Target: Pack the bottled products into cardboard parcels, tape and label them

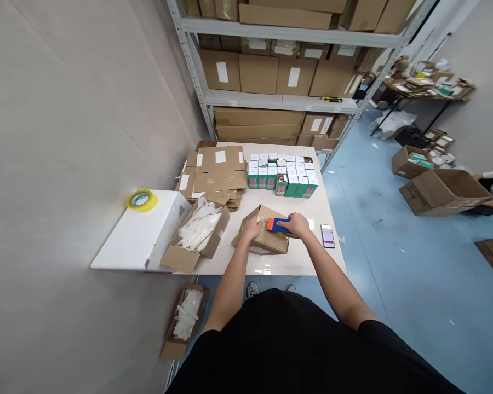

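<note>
Hand [298, 225] (right) — closed, gripping blue-orange tool [277, 225]

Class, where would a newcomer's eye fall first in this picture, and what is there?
Probably on the blue-and-orange tool in the right hand, over the cardboard box near the front of the table. Next, the green-and-white boxes in rows toward the back, and the yellow tape roll on the white surface at left.

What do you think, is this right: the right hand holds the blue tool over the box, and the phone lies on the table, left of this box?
Not quite: the head view shows the phone on the table, right of the box. The rest stands: the right hand holds the blue tool over it.
</note>
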Available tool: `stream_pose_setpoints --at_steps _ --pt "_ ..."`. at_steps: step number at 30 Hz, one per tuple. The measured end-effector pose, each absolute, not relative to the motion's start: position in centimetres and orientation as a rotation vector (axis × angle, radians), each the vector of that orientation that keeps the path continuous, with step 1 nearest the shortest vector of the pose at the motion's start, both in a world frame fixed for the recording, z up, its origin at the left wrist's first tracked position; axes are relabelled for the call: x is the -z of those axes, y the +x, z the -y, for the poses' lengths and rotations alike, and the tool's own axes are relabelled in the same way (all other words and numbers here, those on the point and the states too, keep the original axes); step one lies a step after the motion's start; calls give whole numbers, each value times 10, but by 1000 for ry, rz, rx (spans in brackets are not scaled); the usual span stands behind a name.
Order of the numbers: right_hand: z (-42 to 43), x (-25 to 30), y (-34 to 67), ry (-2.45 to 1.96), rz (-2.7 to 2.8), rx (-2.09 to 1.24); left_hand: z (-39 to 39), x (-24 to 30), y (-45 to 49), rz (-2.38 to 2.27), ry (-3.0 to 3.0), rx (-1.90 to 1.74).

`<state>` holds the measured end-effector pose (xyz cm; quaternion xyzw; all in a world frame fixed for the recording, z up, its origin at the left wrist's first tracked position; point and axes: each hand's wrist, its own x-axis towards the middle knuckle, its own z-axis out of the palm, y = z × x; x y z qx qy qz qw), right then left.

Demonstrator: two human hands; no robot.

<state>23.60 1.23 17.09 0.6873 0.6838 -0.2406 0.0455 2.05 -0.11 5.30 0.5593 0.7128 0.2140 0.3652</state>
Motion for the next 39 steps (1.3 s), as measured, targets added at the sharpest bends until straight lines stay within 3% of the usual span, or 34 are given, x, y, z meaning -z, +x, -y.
stream_pose_setpoints --at_steps 8,13,28,39 --pt "-4 -177 314 2237 -1976 685 -8 -45 102 -1592 1354 -598" --pt "0 -171 328 2214 -1906 676 5 -31 138 -1702 1308 -498" --pt "-11 -164 343 1989 -1993 727 15 -39 144 -1892 1576 -321" --pt "28 -149 479 2267 -1837 666 11 -37 137 -1877 1593 -281"
